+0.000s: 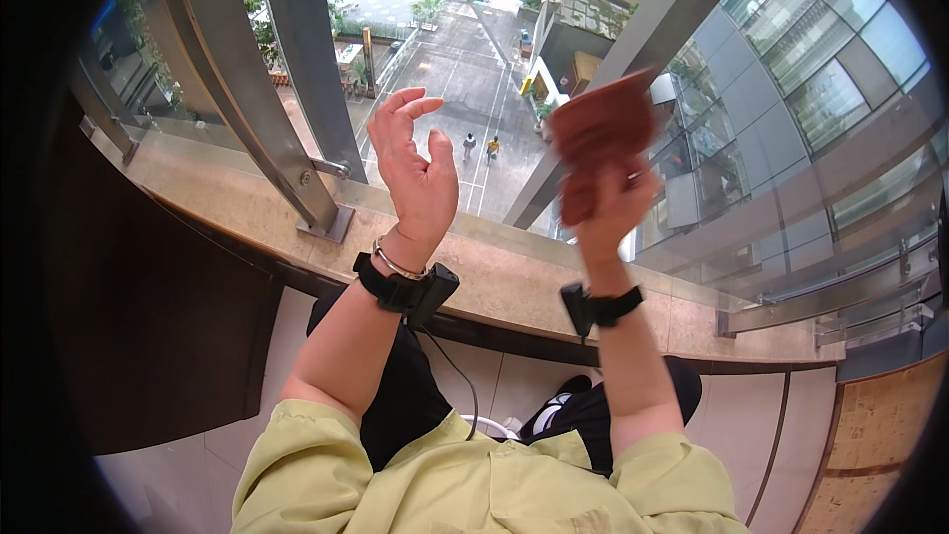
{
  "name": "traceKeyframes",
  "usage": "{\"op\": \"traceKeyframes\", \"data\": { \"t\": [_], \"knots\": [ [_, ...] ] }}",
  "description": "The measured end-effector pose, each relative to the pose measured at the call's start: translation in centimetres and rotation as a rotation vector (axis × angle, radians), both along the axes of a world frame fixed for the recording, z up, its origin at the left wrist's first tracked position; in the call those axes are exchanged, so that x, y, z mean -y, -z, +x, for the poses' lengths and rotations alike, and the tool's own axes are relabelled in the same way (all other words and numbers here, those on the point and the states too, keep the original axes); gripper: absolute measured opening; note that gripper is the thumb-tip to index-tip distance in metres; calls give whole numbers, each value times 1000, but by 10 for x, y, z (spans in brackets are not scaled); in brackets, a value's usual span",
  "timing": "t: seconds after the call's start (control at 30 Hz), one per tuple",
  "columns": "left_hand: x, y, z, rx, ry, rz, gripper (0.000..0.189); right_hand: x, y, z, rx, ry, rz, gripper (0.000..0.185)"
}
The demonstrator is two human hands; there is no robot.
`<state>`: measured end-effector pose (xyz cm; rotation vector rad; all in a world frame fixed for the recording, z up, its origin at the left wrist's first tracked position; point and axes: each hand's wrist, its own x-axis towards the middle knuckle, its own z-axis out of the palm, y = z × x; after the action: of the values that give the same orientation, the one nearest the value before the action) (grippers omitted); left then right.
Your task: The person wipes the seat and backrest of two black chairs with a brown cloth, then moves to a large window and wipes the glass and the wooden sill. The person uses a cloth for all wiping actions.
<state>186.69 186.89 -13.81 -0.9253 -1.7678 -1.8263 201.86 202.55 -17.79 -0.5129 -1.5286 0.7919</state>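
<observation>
My right hand (619, 200) is raised at the right, closed around a reddish-brown cloth (604, 122) that is blurred and spreads out above my fingers. Left of it, my left hand (415, 156) is held up in the air, palm turned inward, fingers curled and apart, with nothing in it. Both hands are above a beige stone ledge (504, 263), in front of a glass pane. A metal bangle (397, 263) and a black strap with a small device (408, 293) are on my left wrist. A similar black strap (612, 308) is around my right wrist.
Steel posts (252, 126) and a slanting metal beam (645, 30) stand along the glass. A dark brown panel (163, 289) is at the left. A black cable (463, 378) hangs from the left wrist device. Far below outside, two people walk on a paved road (460, 96).
</observation>
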Motion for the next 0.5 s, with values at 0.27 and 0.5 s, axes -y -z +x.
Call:
{"op": "traceKeyframes", "data": {
  "t": [0.27,0.5],
  "knots": [
    [7,-4,-1,62,9,23,28,31,84,21,308,20,-87,23],
    [1,-1,-1,75,32,23,29,-7,-40,11,-215,-18,73,33]
  ]
}}
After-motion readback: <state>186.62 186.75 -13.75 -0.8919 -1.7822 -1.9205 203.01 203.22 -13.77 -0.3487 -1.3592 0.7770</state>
